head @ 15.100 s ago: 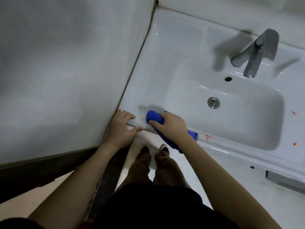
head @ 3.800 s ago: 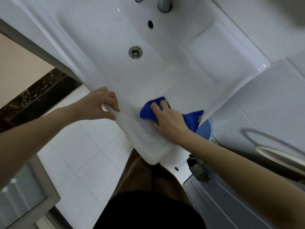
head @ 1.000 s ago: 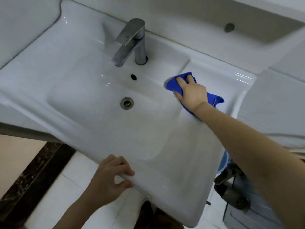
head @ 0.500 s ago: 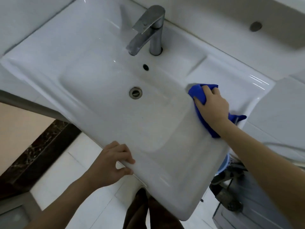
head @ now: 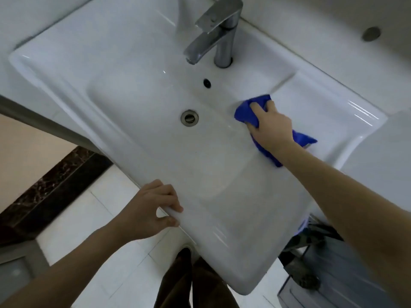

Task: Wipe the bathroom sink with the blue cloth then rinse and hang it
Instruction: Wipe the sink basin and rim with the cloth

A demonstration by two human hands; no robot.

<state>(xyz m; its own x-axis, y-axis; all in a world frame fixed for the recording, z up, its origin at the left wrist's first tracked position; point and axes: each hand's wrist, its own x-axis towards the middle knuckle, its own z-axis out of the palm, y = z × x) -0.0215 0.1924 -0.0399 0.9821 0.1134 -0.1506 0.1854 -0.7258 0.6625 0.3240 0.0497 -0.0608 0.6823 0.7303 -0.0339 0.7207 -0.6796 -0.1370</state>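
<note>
The white bathroom sink (head: 233, 252) fills the middle of the view, its basin holding a round metal drain (head: 189, 117). A chrome faucet (head: 214, 30) stands at the back. My right hand (head: 272, 127) presses the crumpled blue cloth (head: 246, 112) flat against the basin's right wall, at its upper rim; part of the cloth trails out behind my wrist onto the right ledge. At the sink's front edge my left hand (head: 151, 210) grips the rim, thumb under and fingers on top.
A small dark overflow hole (head: 207, 83) sits below the faucet. White tiled floor (head: 89, 218) and a dark marble strip (head: 51, 185) lie at the left. Dark clutter (head: 311, 252) and a grey cabinet (head: 333, 285) stand under the sink's right side. My legs show below.
My right hand has slid the blue cloth left and slightly back, off the right ledge onto the basin's right wall. The left hand keeps its grip on the front rim.
</note>
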